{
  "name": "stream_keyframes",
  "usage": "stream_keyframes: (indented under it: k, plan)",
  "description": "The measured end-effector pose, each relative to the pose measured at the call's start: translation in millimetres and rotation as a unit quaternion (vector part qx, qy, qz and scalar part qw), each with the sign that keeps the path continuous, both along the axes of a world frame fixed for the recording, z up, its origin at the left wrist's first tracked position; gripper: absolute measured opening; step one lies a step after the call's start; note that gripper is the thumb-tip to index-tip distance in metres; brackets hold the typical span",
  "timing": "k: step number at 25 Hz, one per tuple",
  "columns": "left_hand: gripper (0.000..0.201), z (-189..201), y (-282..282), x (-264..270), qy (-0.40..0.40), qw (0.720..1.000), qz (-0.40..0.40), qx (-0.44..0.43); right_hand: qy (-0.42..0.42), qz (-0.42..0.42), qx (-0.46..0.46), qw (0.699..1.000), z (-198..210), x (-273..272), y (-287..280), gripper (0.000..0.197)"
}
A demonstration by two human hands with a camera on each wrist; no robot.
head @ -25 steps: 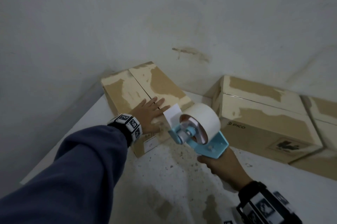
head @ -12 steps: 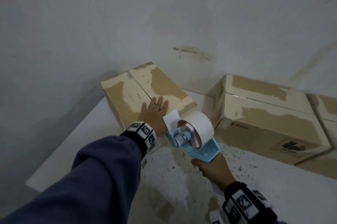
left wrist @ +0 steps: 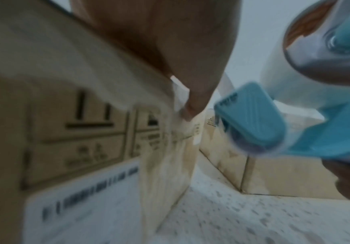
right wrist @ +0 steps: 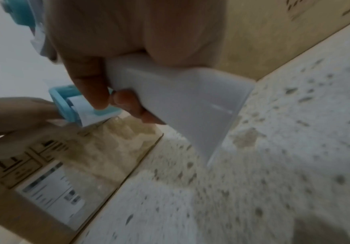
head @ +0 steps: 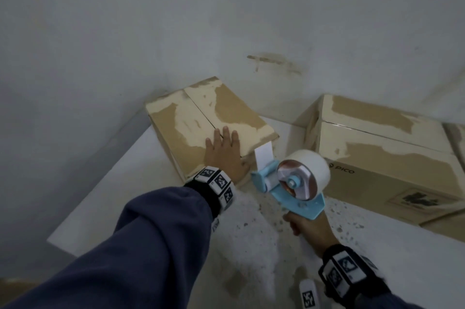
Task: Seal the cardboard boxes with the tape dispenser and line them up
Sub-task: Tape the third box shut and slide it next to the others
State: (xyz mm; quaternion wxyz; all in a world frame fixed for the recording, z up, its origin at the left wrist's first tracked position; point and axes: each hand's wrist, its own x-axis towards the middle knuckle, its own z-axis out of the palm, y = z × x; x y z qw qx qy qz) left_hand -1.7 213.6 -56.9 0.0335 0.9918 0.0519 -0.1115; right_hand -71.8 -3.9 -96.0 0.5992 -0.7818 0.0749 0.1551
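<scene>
A worn cardboard box point(head: 201, 117) with closed flaps stands in the corner of the white table point(head: 105, 198). My left hand point(head: 224, 152) lies flat on its near top edge, fingers straight; its thumb point(left wrist: 192, 105) hangs over the front face. My right hand point(head: 309, 228) grips the white handle point(right wrist: 180, 92) of the blue tape dispenser point(head: 294, 183), which carries a white tape roll point(head: 312, 170). A strip of white tape point(head: 263, 155) runs from the dispenser's mouth up to the box's near top edge.
A larger cardboard box point(head: 382, 157) marked PICO stands to the right against the wall, with another box point(head: 458, 137) beyond it. The grey walls close the corner behind. The table's speckled surface point(head: 251, 245) lies between me and the boxes; its left edge drops off.
The dispenser has moved down and right, away from the box top, drawing out a strip of tape fixed to the box edge. My left hand has slid slightly further onto the box top.
</scene>
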Motion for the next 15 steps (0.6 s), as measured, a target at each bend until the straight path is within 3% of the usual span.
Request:
stream_keyframes:
  k: [3, 7, 11, 15]
  plan:
    - [0.081, -3.4, -4.3, -2.6, -0.038, 0.999, -0.004, 0.015, -0.038, -0.014, 0.024, 0.999, 17.9, 13.9, -4.2, 0.031]
    - [0.088, 3.6, 7.7, -11.0, -0.030, 0.997, -0.062, 0.043, -0.096, 0.010, 0.014, 0.995, 48.1, 27.8, 5.4, 0.026]
    - [0.096, 4.0, 41.6, -30.9, 0.009, 0.982, -0.182, 0.056, -0.116, 0.022, -0.003, 0.993, 69.3, 40.0, 16.0, 0.022]
    - [0.102, 4.1, 89.5, -36.1, -0.016, 0.946, -0.316, 0.070, -0.122, 0.042, 0.019, 0.991, 88.8, 49.2, 32.9, 0.022]
